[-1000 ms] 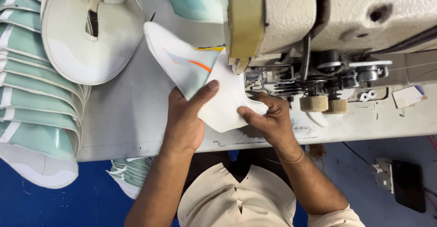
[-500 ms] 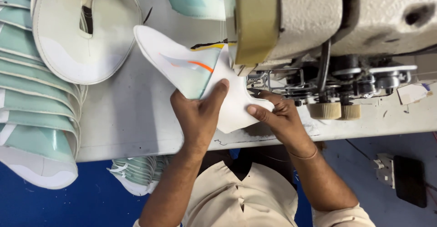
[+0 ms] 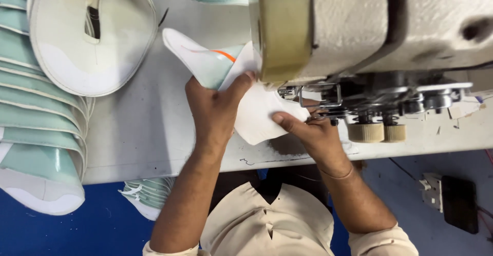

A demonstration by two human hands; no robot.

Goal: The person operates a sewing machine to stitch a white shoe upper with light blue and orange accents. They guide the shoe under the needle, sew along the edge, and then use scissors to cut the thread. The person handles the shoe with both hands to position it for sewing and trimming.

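Note:
A white shoe upper piece (image 3: 255, 113) with a mint-green panel and a thin orange stripe lies on the white table (image 3: 133, 133) under the head of a cream sewing machine (image 3: 370, 25). My left hand (image 3: 213, 107) grips its left side, thumb on top near the machine's front. My right hand (image 3: 308, 130) pinches its right edge close to the presser foot and needle area (image 3: 318, 104). The part of the piece beneath the machine head is hidden.
A stack of mint-and-white shoe uppers (image 3: 41, 112) fills the left side, one lying open on top (image 3: 90, 35). More uppers sit below the table edge (image 3: 146, 194). Two ribbed rollers (image 3: 375, 132) hang under the machine. A dark pedal box (image 3: 457, 202) lies on the blue floor.
The view has shifted, so the machine looms larger. Both hands have pushed the shoe piece up and right, further under the machine head; the left thumb now sits by the machine's front.

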